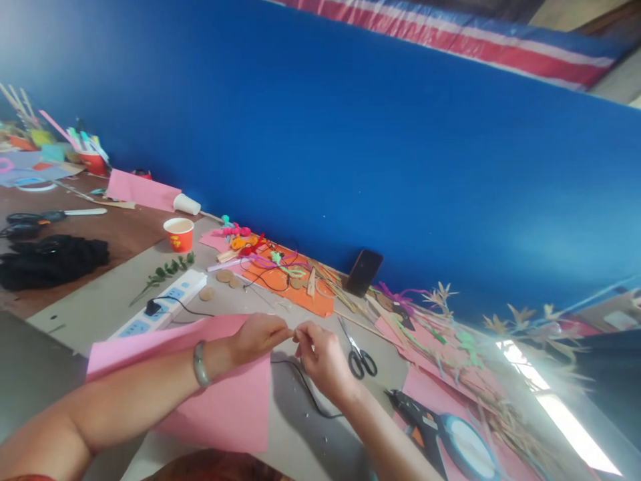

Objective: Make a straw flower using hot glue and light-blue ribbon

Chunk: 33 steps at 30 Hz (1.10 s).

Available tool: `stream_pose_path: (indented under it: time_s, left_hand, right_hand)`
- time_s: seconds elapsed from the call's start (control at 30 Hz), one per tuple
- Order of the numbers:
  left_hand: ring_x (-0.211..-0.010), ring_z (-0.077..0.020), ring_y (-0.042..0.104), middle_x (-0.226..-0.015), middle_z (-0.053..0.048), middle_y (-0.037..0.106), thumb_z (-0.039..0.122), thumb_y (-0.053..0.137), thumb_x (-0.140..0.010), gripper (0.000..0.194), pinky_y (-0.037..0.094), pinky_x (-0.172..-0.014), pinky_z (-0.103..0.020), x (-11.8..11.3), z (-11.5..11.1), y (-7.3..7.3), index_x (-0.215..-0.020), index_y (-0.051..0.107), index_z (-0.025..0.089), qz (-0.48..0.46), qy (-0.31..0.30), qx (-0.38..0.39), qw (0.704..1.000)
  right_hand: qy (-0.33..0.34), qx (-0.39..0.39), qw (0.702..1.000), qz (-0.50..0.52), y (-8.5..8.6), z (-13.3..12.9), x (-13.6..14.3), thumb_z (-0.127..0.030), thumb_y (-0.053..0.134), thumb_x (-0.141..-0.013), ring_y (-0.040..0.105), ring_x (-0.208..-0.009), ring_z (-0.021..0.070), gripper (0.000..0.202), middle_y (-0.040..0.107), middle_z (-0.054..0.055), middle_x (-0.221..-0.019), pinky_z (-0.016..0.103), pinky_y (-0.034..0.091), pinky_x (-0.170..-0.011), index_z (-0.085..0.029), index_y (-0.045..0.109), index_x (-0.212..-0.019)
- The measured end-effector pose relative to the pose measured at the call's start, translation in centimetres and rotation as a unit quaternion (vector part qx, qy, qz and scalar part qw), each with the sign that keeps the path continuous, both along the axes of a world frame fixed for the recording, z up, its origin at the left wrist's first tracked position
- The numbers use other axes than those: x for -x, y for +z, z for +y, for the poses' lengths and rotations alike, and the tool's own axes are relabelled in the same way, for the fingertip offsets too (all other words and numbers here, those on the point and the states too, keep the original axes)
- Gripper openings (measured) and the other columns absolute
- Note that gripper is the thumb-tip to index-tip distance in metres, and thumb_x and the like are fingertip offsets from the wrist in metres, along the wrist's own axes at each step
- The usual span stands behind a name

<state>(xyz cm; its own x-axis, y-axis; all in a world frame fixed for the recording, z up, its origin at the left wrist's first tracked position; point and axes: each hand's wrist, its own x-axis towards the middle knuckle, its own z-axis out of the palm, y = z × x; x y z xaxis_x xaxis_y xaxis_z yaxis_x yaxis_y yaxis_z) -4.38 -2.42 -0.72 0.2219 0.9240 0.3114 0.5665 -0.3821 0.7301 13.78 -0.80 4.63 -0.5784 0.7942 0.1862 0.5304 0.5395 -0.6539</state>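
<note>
A blue wall (320, 133) stood beyond both hands, and in front of it was a grey table (120, 284). The large pink sheet (225, 414) lay on this table, below the left hand and forearm, with its right edge near the right hand. Farther ahead of the hands, an orange sheet (318, 304) carried coloured wires and small craft pieces. The white power strip (173, 294) was to the left of the left hand, with a black plug in it.

The left hand (260, 337) and the right hand (320, 354) met at their fingertips, with fingers drawn together as in a pinch; whether they were grasping some tiny thing, I could not tell. To the right of the right hand lay the scissors (355, 349), and nearer to the right forearm, a black glue gun (420, 417). A dark phone (364, 272) leaned beyond the right hand. A pale bracelet (201, 364) circled the left wrist.
</note>
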Motion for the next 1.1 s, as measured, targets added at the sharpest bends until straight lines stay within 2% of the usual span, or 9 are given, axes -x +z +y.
stream_pose_path:
  time_s: [0.13, 0.23, 0.33, 0.43, 0.6, 0.8, 0.87, 0.97, 1.1]
  left_hand:
    - [-0.059, -0.0110, 0.050, -0.065, 0.000, 0.060, 0.043, 0.040, -0.094, 0.043, 0.034, -0.056, -0.021, 0.1, 0.0, 0.2, -0.070, 0.063, 0.016, -0.017, -0.017, 0.011, 1.000]
    - [-0.060, -0.0111, 0.052, -0.066, 0.000, 0.061, 0.042, 0.040, -0.095, 0.043, 0.034, -0.057, -0.021, 0.1, -0.1, 0.7, -0.072, 0.065, 0.016, -0.035, -0.024, 0.024, 0.999]
    - [-0.061, -0.0109, 0.053, -0.066, 0.000, 0.061, 0.045, 0.039, -0.095, 0.045, 0.034, -0.057, -0.021, 0.2, -0.2, 1.3, -0.075, 0.067, 0.016, -0.057, -0.030, 0.035, 0.997]
    - [-0.060, -0.0112, 0.053, -0.065, 0.000, 0.061, 0.047, 0.040, -0.095, 0.046, 0.034, -0.056, -0.021, 0.3, -0.3, 1.6, -0.074, 0.067, 0.016, -0.069, -0.028, 0.036, 0.997]
    - [-0.063, -0.0124, 0.055, -0.069, -0.001, 0.064, 0.045, 0.044, -0.094, 0.040, 0.036, -0.057, -0.022, 0.3, -0.4, 1.7, -0.076, 0.066, 0.016, -0.080, -0.013, 0.028, 0.996]
    - [-0.089, -0.0180, 0.060, -0.099, -0.008, 0.067, 0.024, 0.042, -0.092, 0.025, 0.044, -0.080, -0.028, 0.3, -0.6, 1.8, -0.103, 0.063, 0.018, -0.153, -0.009, -0.031, 0.988]
    - [-0.085, -0.0178, 0.060, -0.093, -0.007, 0.067, 0.018, 0.042, -0.088, 0.024, 0.045, -0.079, -0.028, 0.5, -0.5, 1.6, -0.096, 0.064, 0.017, -0.166, -0.022, -0.028, 0.986]
    - [-0.069, -0.0145, 0.056, -0.073, -0.003, 0.062, 0.013, 0.041, -0.081, 0.021, 0.043, -0.066, -0.025, 0.7, -0.3, 1.4, -0.077, 0.062, 0.017, -0.156, -0.038, 0.004, 0.987]
    - [-0.061, -0.0127, 0.051, -0.064, -0.001, 0.057, 0.010, 0.036, -0.077, 0.024, 0.039, -0.061, -0.025, 1.0, -0.2, 1.3, -0.067, 0.057, 0.016, -0.161, -0.051, 0.031, 0.985]
  right_hand:
    - [-0.014, 0.081, 0.994, 0.069, 0.0, 0.1, 0.2, -0.029, 0.047, -0.092, 0.061, -0.050, 0.0147, 0.023, 0.062, 0.000, -0.054, 0.024, 0.044, -0.052, -0.020, 0.058, -0.074]
    - [-0.022, 0.168, 0.976, 0.134, 0.1, 0.2, 0.5, -0.036, 0.049, -0.092, 0.059, -0.046, 0.0134, 0.027, 0.060, -0.002, -0.050, 0.024, 0.045, -0.051, -0.019, 0.058, -0.073]
    - [-0.035, 0.224, 0.957, 0.183, 0.1, 0.5, 0.6, -0.045, 0.056, -0.087, 0.060, -0.046, 0.0127, 0.031, 0.065, 0.000, -0.058, 0.025, 0.047, -0.052, -0.018, 0.061, -0.074]
    - [-0.040, 0.242, 0.952, 0.183, 0.2, 0.8, 0.4, -0.051, 0.061, -0.082, 0.062, -0.049, 0.0135, 0.035, 0.069, 0.002, -0.062, 0.025, 0.048, -0.054, -0.016, 0.066, -0.075]
    - [-0.043, 0.246, 0.955, 0.161, 0.4, 1.1, 0.2, -0.048, 0.059, -0.084, 0.062, -0.049, 0.0142, 0.033, 0.068, 0.002, -0.060, 0.025, 0.047, -0.052, -0.017, 0.066, -0.076]
    - [-0.025, 0.287, 0.937, 0.198, 0.0, 1.3, 0.1, -0.035, 0.043, -0.088, 0.055, -0.046, 0.0124, 0.026, 0.058, 0.000, -0.058, 0.025, 0.044, -0.049, -0.020, 0.050, -0.068]
    - [-0.031, 0.275, 0.943, 0.185, -0.1, 1.4, 0.0, -0.033, 0.038, -0.088, 0.048, -0.042, 0.0109, 0.031, 0.051, -0.002, -0.052, 0.024, 0.040, -0.045, -0.021, 0.045, -0.060]
    - [-0.045, 0.267, 0.949, 0.162, -0.1, 1.3, 0.1, -0.035, 0.038, -0.090, 0.041, -0.039, 0.0093, 0.037, 0.048, -0.003, -0.048, 0.022, 0.034, -0.041, -0.021, 0.043, -0.056]
    - [-0.053, 0.282, 0.946, 0.151, 0.3, 0.7, 0.2, -0.045, 0.047, -0.089, 0.037, -0.035, 0.0086, 0.038, 0.048, -0.004, -0.044, 0.022, 0.028, -0.037, -0.019, 0.055, -0.062]
